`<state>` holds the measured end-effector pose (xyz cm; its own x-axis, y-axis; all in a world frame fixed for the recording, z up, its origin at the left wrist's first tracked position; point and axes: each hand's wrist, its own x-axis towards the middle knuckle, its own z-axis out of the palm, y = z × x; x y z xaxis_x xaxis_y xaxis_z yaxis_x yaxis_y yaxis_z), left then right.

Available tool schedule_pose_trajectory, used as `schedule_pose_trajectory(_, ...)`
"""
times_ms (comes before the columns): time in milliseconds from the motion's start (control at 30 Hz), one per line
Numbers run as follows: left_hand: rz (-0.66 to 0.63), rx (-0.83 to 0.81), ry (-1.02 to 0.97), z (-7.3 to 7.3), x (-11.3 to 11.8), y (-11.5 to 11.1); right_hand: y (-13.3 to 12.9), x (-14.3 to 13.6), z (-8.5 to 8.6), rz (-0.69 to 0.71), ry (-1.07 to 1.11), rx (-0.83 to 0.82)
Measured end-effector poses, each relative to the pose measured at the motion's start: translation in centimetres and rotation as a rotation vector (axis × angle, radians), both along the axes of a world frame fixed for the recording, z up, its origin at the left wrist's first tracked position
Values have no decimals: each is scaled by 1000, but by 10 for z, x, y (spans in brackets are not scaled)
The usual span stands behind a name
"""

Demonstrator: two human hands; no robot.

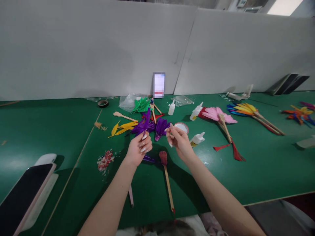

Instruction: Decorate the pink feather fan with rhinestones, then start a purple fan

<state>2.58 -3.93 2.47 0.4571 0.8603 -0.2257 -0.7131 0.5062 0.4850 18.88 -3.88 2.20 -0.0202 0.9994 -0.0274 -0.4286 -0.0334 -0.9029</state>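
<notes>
My left hand (pixel 141 146) is closed in a pinch on the base of a purple feather (pixel 147 118), which points upward. My right hand (pixel 180 139) is also pinched, fingertips raised. Whether it holds anything is too small to make out. Behind both hands lie bunches of purple feathers (pixel 161 128). Below, between my forearms, rests a wooden stick with a red, paddle-shaped head (pixel 163 158). Other purple feathers (pixel 150 159) lie beside that head, partly hidden by my left hand. A slim pinkish tool (pixel 131 196) shows next to my left forearm, mostly covered.
Green feathers (pixel 142 105), yellow feathers (pixel 125 128) and a bare wooden paddle (pixel 124 115) lie beyond. Glue bottles (pixel 196 112) stand to the right, near a pink feather fan (pixel 220 116). Red-and-white scraps (pixel 105 160) and a phone (pixel 29 193) are left. A lit phone (pixel 159 86) leans on the partition.
</notes>
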Motion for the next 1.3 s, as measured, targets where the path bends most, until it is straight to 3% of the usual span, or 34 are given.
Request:
schedule_pose_trajectory(633, -6, 36, -15, -1, -2, 1, -4, 0, 2, -25, -245, 98)
schedule_pose_trajectory(1300, 19, -4, -2, -1, -3, 1, -3, 0, 2, 5, -37, 96)
